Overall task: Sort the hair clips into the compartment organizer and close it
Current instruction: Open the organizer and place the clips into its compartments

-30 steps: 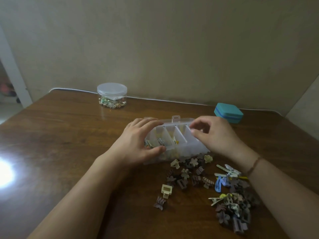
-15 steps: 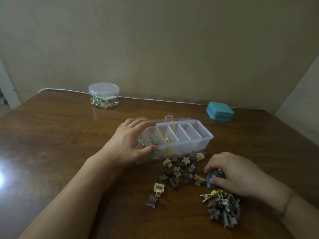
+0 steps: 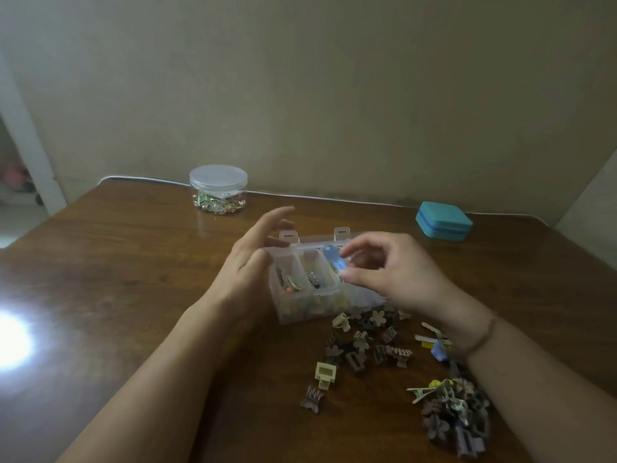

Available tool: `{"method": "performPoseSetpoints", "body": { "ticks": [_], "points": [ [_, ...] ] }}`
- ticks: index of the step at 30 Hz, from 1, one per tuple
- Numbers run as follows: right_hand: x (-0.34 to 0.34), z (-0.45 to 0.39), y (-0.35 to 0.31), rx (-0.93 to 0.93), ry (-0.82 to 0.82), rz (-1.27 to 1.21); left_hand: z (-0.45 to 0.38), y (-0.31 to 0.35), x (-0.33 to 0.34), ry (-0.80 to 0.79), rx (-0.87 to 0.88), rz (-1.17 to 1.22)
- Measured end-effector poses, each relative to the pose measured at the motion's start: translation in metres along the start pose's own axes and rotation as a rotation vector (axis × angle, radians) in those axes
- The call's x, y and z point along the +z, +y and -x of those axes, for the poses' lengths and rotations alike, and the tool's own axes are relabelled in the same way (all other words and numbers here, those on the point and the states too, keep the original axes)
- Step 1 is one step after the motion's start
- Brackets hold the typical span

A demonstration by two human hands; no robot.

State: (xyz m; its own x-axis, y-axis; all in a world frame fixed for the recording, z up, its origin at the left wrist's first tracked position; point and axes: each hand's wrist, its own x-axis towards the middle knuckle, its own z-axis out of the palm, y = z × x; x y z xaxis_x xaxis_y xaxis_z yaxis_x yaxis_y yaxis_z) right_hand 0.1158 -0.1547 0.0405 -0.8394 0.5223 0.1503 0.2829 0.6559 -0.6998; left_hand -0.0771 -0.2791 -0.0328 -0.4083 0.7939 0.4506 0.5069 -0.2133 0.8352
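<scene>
1. A glossy brown table carried a bright glare patch at its left edge; the wood grain showed through the sheen.
2. A round clear jar with a flat lid stood at the back left, small shiny trinkets heaped in its bottom.
3. The left hand lay against the organizer's left end, fingers straight and spread, gripping nothing; it looked to be steadying the box.
4. The organizer, a clear, thin-walled plastic box with its lid thrown open behind it, sat mid-table. Two left compartments held a few clips each.
5. The right hand hovered over the third compartment, thumb and fingers pinching a pale blue clip. Motion blur made the clip's exact shape hard to read, though it seemed flat and smooth.
6. The step in hand was, by my reading, a drop: one clip about to go into its slot. The next move would call for opening the pinch squarely over that compartment, then reaching back for another clip.
7. Loose clips lay scattered just in front of the box: small claw types, toothed and flower-shaped, in matte browns and creams.
8. A denser pile sat at the front right, so sorting looked far from done.
9. A teal case, rounded and closed, stood at the back right.
</scene>
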Motion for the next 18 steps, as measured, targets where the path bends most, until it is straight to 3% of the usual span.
{"method": "performPoseSetpoints", "body": {
  "ticks": [6,10,14,18],
  "points": [
    [0.034,-0.020,-0.018,-0.025,-0.079,0.023,-0.002,0.008,0.002,0.086,-0.072,0.032],
    [-0.001,-0.007,-0.002,-0.034,0.017,0.070,-0.001,0.006,0.003,0.055,-0.055,-0.059],
    [-0.050,0.011,0.041,0.091,0.104,0.244,0.004,0.008,0.007,-0.015,-0.049,-0.207],
    [-0.069,0.032,0.082,0.314,-0.119,0.548,0.006,0.007,0.011,-0.087,0.012,-0.436]
  ]
}}
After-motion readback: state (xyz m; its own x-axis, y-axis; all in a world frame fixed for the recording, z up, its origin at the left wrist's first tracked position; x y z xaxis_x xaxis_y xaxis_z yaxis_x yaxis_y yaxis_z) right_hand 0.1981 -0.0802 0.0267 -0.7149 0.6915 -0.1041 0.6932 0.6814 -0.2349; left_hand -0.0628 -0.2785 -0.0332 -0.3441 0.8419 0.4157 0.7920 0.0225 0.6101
